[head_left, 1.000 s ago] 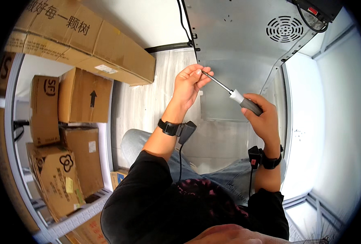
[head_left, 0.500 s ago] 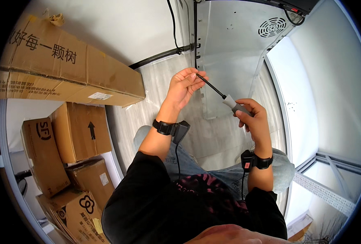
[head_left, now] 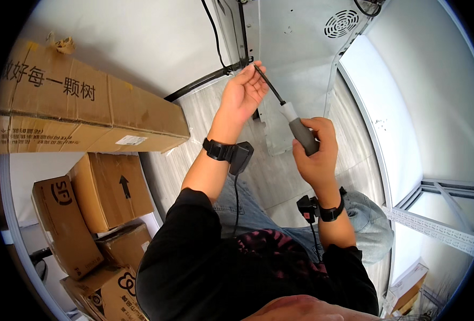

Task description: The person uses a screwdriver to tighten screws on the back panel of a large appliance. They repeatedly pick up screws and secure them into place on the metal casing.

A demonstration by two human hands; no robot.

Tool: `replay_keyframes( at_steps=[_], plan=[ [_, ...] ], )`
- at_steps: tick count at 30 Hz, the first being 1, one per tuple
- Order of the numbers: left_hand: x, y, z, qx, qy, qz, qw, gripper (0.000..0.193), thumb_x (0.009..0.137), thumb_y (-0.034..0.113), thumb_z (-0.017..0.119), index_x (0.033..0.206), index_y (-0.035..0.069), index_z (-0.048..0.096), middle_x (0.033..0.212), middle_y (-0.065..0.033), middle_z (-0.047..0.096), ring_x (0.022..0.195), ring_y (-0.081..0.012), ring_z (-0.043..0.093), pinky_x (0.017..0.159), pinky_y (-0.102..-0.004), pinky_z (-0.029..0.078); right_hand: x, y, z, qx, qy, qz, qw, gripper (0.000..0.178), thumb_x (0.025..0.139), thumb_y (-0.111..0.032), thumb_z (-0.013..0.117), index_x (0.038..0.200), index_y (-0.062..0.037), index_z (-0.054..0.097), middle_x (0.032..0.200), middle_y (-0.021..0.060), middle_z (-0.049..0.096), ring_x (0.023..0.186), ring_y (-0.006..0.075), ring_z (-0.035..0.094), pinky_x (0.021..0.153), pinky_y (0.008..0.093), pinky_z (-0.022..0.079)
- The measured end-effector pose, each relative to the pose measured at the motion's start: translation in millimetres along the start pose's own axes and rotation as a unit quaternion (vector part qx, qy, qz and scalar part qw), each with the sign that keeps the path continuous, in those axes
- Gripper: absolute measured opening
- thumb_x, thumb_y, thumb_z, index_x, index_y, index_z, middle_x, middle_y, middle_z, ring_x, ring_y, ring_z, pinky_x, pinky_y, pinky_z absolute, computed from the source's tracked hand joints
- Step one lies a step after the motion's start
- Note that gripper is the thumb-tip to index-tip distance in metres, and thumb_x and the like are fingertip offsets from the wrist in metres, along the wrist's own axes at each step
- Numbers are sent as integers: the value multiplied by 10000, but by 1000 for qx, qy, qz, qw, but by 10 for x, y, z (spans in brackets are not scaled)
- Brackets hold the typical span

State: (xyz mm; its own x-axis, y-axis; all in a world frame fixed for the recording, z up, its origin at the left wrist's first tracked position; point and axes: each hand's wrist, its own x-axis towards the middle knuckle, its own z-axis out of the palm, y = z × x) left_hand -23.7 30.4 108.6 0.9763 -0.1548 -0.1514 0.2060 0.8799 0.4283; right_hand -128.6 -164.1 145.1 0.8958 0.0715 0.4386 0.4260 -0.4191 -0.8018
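Observation:
A screwdriver (head_left: 302, 135) with a grey handle, a pale collar and a dark shaft slants across the middle of the view. My right hand (head_left: 320, 152) is wrapped round its handle. At the far end of the shaft, the thumb and fingers of my left hand (head_left: 243, 92) pinch the tip; whether a small screw is also there cannot be made out. Just beyond the tip stands a large grey metal panel (head_left: 290, 59) with a round slotted vent (head_left: 341, 24). Its left edge lies close to my left fingertips.
A long cardboard box (head_left: 95, 115) lies at the left, with several more boxes (head_left: 111, 187) stacked nearer me. A black cable (head_left: 214, 37) hangs by the wall. White frame panels (head_left: 370, 101) and a metal rail (head_left: 434, 223) flank my right side.
Both hands and the screwdriver have moved forward, toward the panel's left edge. The screwdriver points more steeply away from me, and my right hand has swung left. The view has shifted slightly.

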Motion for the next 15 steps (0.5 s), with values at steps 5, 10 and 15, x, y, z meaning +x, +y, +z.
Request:
replay_keyframes(
  at_steps=[5,10,15],
  plan=[
    [75,58,60,16,29,5,999,174,952,185,496,1030,69,599,890,-18,666,779,-130,613,729,-279,497,-29,-64,184,5,40,-41,998,349,674,22,654,1014,-20,585,1010,155,542,884,307,565,747,360,476],
    [163,82,124,20,43,17,999,172,955,192,493,1013,69,599,869,-9,661,737,-119,598,712,-269,493,9,-25,308,8,58,-36,998,344,688,16,652,1024,-14,587,1006,156,539,879,310,564,751,364,476],
    [222,83,107,20,44,26,999,170,950,199,509,1005,66,600,853,-3,652,715,-103,571,686,-251,475,59,-32,361,25,64,-17,998,334,694,11,647,1022,-9,588,1004,156,538,877,308,566,743,362,479]
  ],
)
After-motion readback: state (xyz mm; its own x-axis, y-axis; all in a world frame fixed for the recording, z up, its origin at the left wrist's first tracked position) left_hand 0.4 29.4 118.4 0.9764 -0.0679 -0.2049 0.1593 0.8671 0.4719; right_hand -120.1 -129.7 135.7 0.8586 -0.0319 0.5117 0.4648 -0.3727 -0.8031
